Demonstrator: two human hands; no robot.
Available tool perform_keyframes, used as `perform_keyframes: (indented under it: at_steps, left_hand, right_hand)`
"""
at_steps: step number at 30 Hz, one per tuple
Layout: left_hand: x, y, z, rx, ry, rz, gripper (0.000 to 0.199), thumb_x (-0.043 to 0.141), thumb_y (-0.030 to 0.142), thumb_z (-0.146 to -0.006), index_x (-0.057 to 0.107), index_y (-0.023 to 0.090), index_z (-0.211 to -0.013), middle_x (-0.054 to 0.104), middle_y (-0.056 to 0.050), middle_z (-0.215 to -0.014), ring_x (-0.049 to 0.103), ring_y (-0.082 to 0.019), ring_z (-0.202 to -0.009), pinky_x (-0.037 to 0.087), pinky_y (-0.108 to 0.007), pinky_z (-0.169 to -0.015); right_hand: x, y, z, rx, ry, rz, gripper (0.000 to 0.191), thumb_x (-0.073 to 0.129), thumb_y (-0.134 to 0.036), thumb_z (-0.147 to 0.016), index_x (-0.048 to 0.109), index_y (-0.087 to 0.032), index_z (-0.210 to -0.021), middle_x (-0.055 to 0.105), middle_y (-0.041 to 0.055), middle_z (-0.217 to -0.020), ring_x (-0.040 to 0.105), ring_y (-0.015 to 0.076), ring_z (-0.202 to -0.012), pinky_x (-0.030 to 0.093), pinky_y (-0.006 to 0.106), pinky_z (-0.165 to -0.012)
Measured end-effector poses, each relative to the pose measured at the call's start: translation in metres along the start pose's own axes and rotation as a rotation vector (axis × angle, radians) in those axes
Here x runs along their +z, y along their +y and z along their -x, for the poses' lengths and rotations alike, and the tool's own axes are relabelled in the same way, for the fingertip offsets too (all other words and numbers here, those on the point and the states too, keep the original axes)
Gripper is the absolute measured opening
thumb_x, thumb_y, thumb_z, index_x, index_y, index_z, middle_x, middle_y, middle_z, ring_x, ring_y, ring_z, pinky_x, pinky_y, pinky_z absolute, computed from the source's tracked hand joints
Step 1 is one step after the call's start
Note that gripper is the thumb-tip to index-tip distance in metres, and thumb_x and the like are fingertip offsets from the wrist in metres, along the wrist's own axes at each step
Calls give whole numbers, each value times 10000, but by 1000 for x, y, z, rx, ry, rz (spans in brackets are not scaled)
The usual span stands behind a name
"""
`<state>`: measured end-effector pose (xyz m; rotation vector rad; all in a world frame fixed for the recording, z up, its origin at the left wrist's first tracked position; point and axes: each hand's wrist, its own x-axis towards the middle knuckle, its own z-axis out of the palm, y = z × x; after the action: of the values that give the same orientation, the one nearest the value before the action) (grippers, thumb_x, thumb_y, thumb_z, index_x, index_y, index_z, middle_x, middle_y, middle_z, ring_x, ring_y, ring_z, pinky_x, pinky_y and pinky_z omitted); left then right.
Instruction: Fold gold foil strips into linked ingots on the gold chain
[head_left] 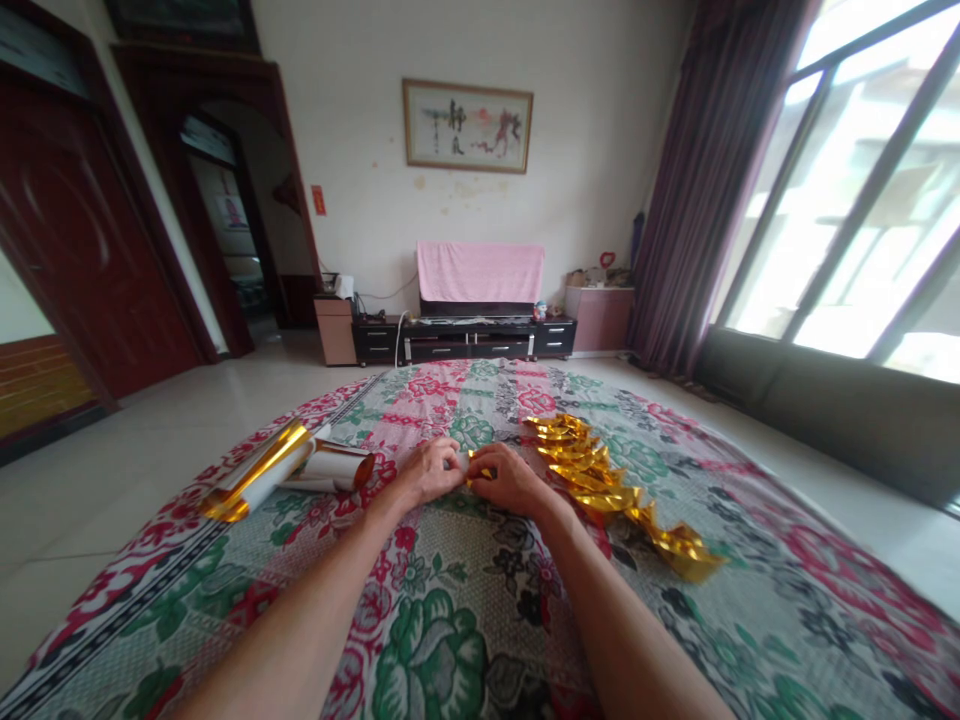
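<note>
My left hand [433, 470] and my right hand [504, 477] meet over the middle of the table, fingers closed on a small piece of gold foil paper [471, 458]. Its white back shows beside my left fingertips and its gold side by my right ones. My fingers cover most of the piece, so its full shape is hidden. Right of my right hand lies a row of several folded gold foil paper pieces [592, 468], overlapping one another. To the left, away from my left hand, rest curled gold and white foil sheets [262, 470].
A flowered cloth [429, 650] in green, red and grey covers the round table. Beyond it stand a black TV cabinet [469, 345] and a screen draped with a pink towel [480, 270]. A purple curtain [675, 200] and a window [847, 180] are on the right.
</note>
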<state>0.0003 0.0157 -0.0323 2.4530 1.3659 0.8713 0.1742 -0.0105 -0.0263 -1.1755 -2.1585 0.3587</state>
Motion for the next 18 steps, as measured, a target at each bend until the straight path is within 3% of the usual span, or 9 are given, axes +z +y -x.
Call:
perform_keyframes:
  at_steps: [7, 18]
  left_hand:
    - [-5, -1, 0, -66, -34, 29, 68, 581, 185, -630, 641, 193, -600, 616, -39, -1110, 561, -176, -1018, 406, -290, -929]
    - [-6, -12, -2, -7, -46, 70, 141, 581, 149, -619, 676, 194, -714, 618, -44, -1116, 551, -179, -1051, 392, -304, -956]
  right_hand:
    - [2, 2, 0, -1, 12, -18, 149, 605, -169, -647, 718, -210, -736, 647, 36, -916, 562, 177, -900, 422, 284, -841]
    - [3, 4, 0, 1, 18, -28, 132, 596, -170, -640, 705, -211, -700, 648, 24, -911, 556, 169, -908, 415, 271, -838]
